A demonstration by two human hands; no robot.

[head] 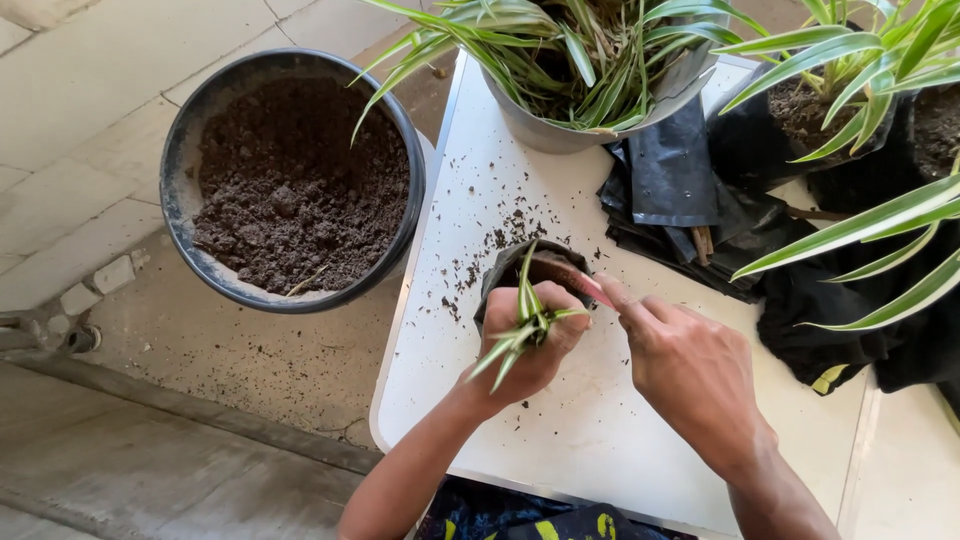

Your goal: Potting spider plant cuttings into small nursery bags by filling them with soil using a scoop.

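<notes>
A small black nursery bag with soil stands on the white table. My left hand grips a small green-and-white striped plantlet at the bag's near rim, its leaves pointing up and toward me. My right hand holds a thin pink stick-like tool, its tip reaching into the bag's mouth.
A large black tub of dark soil stands on the floor to the left. A grey pot with a striped leafy plant sits at the table's far edge. Black plastic bags and potted plants crowd the right. Soil crumbs scatter around the bag.
</notes>
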